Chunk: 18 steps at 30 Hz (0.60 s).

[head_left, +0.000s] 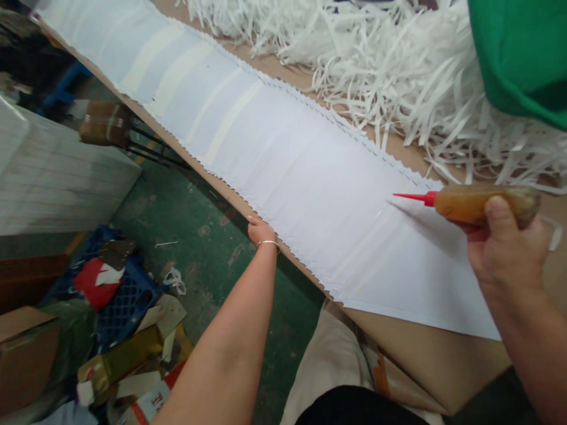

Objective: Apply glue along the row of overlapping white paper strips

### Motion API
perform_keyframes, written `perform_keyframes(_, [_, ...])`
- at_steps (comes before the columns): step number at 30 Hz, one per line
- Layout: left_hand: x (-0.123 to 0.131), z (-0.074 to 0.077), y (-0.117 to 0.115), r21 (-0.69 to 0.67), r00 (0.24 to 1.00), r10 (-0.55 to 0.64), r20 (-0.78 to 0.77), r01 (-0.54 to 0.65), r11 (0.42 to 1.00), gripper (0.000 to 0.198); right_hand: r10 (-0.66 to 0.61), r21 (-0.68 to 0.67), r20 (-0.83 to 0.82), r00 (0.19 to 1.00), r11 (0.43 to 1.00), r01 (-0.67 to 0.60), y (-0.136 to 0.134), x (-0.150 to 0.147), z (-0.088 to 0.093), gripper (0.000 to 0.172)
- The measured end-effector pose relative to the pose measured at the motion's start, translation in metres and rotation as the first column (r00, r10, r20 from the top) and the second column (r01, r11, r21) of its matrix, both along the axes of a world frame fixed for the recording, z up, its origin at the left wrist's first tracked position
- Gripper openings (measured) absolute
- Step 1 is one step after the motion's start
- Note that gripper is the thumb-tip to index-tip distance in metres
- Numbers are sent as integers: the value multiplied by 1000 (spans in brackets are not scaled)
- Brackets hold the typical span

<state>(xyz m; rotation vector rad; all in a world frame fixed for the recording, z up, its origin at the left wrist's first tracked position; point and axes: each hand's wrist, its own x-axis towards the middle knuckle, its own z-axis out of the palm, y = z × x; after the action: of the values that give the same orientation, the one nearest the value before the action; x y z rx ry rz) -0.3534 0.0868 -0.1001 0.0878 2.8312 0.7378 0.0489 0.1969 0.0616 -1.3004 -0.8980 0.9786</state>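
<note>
While the long, jagged-edged strip of white paper-like sheets [310, 165] lies flat, the right hand [507, 248] wraps an amber, red-nozzled squeeze bottle [460, 203] above it, presumably for aiming; the left hand [261, 231], grip unclear, sits at its near edge, perhaps steadying.

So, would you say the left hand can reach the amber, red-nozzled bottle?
Probably yes: only flat, overlapping white sheets lie between the left hand and the amber bottle, though the right hand grips it.

We note diffuse light, brightest on the white sheets [305, 171]. Across them, a soft shadow falls beneath the bottle [465, 200]. Beside them, the floor [217, 227] is dimmer; fine detail blurs.
</note>
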Motion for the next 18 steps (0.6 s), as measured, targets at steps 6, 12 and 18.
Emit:
perform_keyframes(6, [0, 1, 1, 19, 1000, 8, 0, -8, 1000, 69, 31, 28, -90, 995, 999, -29, 65, 12, -20, 38])
perform_keyframes(12, [1, 2, 3, 3, 1000, 3, -14, -3, 1000, 69, 27, 40, -55, 998, 999, -25, 83, 0, -30, 41])
perform_keyframes(18, [0, 1, 2, 13, 1000, 16, 10, -16, 1000, 69, 13, 36, -18, 1000, 999, -12, 83, -7, -33, 36])
